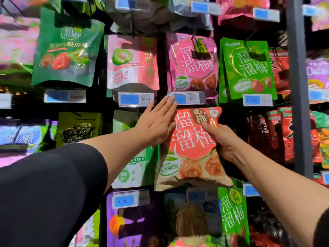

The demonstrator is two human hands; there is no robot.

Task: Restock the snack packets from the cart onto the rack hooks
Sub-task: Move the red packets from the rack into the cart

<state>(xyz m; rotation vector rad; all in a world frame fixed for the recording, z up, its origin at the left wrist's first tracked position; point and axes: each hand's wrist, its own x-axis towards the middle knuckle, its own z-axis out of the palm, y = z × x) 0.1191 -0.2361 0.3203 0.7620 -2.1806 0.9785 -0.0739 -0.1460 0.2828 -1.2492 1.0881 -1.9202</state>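
Right hand (pixel 220 139) is gripping the glossy orange-red plum snack packet (pixel 190 148) just under the blue price tag (pixel 187 98), left hand (pixel 156 122) lying flat-fingered against it, so it's probably getting hooked, cart's out of view.

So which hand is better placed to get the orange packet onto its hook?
Probably the right hand: it already grips the orange packet. The left hand lies flat, fingers straight, along its left edge.
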